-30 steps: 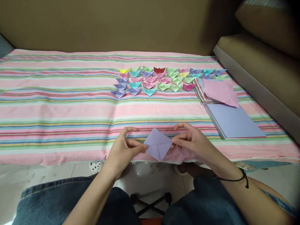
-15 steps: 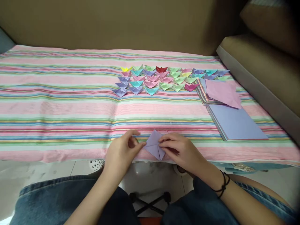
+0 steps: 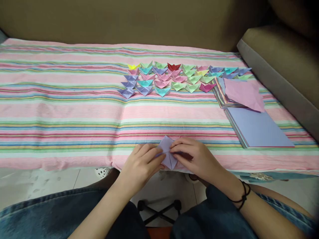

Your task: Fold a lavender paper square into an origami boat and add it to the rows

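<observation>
A small folded sheet of lilac origami paper (image 3: 169,160) lies near the front edge of the striped cloth, turned so one corner points away from me. Creases and a slit run across its near half. My left hand (image 3: 143,162) grips its left corner, thumb and fingers closed on the paper. On the other side, my right hand (image 3: 193,154) pinches the right corner between thumb and fingers. The fingertips cover both side corners. Farther back stand several rows of folded paper boats (image 3: 161,83) in purple, pink, green, turquoise, yellow and red.
Two stacks of square paper lie at the right: one with a blue top sheet (image 3: 259,129), another with a loose pink sheet (image 3: 245,93) on top. A brown backrest (image 3: 124,21) bounds the striped cloth (image 3: 62,114) behind, and a padded armrest (image 3: 281,63) on the right.
My left fingers have closed in on the left side of the lilac paper, where they were more spread before. The right hand keeps its pinch. The view has shifted slightly.
</observation>
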`<action>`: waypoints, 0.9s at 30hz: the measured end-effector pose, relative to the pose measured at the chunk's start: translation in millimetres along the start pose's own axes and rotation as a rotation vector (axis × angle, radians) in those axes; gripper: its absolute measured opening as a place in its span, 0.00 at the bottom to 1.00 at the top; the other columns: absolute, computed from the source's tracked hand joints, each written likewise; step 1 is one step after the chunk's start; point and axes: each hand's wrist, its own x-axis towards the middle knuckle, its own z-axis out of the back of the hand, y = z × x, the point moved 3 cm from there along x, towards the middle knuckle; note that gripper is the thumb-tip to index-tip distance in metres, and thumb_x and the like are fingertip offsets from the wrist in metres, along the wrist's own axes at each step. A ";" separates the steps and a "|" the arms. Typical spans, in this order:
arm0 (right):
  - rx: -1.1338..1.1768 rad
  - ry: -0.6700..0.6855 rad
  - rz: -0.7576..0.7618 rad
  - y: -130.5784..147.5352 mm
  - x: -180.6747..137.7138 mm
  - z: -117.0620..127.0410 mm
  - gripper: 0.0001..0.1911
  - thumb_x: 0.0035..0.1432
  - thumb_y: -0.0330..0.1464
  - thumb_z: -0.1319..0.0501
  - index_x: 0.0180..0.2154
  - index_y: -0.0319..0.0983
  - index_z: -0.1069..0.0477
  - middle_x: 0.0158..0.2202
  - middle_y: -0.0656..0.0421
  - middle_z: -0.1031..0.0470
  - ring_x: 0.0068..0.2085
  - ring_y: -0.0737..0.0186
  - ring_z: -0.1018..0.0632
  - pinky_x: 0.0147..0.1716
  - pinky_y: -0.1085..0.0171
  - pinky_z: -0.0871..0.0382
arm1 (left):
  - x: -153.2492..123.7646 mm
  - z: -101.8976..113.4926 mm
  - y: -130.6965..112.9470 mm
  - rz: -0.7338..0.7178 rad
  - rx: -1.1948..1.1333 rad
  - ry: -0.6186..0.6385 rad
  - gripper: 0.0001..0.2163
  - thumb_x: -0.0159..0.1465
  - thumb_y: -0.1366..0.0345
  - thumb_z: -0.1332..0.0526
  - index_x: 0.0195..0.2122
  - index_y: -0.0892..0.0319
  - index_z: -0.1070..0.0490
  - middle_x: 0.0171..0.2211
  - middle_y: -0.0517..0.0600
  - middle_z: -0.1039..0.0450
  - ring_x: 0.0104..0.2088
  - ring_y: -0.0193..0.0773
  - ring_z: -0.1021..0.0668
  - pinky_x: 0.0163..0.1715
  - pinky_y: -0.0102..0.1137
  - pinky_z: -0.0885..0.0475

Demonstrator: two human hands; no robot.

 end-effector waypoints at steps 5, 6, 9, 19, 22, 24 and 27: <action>0.046 0.015 -0.010 -0.7 2.6 2.8 0.11 0.55 0.22 0.43 0.35 0.41 0.26 0.38 0.57 0.24 0.40 0.60 0.24 0.40 0.61 0.30 | 0.3 3.0 2.2 0.045 -0.078 -0.053 0.09 0.64 0.68 0.42 0.45 0.58 0.29 0.39 0.51 0.23 0.41 0.41 0.26 0.37 0.35 0.34; 0.051 0.018 -0.013 -1.0 3.0 3.2 0.11 0.55 0.22 0.43 0.35 0.42 0.26 0.38 0.57 0.24 0.40 0.60 0.24 0.40 0.61 0.30 | 0.1 2.5 2.6 0.063 -0.095 -0.064 0.10 0.64 0.69 0.43 0.46 0.58 0.30 0.38 0.51 0.22 0.40 0.40 0.25 0.36 0.34 0.35; 0.053 0.037 -0.028 -0.5 4.5 3.9 0.10 0.56 0.23 0.43 0.34 0.41 0.26 0.37 0.58 0.24 0.39 0.62 0.24 0.40 0.62 0.31 | -0.2 -0.6 4.5 0.163 -0.152 -0.100 0.11 0.64 0.72 0.44 0.47 0.57 0.30 0.35 0.50 0.23 0.37 0.38 0.26 0.35 0.33 0.36; -0.048 -0.072 -0.131 1.1 17.5 -3.7 0.04 0.57 0.32 0.39 0.31 0.39 0.27 0.30 0.60 0.25 0.31 0.65 0.27 0.30 0.67 0.37 | 3.8 -9.5 7.8 0.469 -0.255 -0.157 0.09 0.64 0.67 0.44 0.44 0.59 0.31 0.31 0.49 0.26 0.34 0.38 0.28 0.33 0.33 0.34; -0.085 -0.083 -0.168 -0.4 22.2 -7.4 0.08 0.58 0.31 0.41 0.28 0.39 0.27 0.25 0.61 0.26 0.27 0.66 0.29 0.27 0.67 0.40 | 1.8 -8.5 6.8 0.540 -0.277 -0.162 0.08 0.63 0.66 0.42 0.44 0.56 0.32 0.32 0.48 0.26 0.34 0.38 0.27 0.34 0.33 0.34; -0.101 -0.092 -0.187 -1.1 24.3 -8.2 0.08 0.57 0.32 0.40 0.26 0.39 0.27 0.24 0.61 0.27 0.26 0.67 0.30 0.26 0.68 0.42 | -1.2 -6.9 6.8 0.586 -0.289 -0.179 0.08 0.62 0.66 0.40 0.43 0.55 0.32 0.31 0.46 0.25 0.35 0.38 0.26 0.35 0.33 0.33; -0.110 -0.105 -0.209 -1.5 26.1 -8.1 0.08 0.55 0.32 0.38 0.25 0.39 0.27 0.23 0.62 0.28 0.25 0.67 0.31 0.25 0.67 0.43 | -7.2 -2.8 8.8 0.620 -0.259 -0.186 0.08 0.60 0.67 0.38 0.40 0.55 0.33 0.31 0.45 0.25 0.35 0.37 0.26 0.36 0.33 0.33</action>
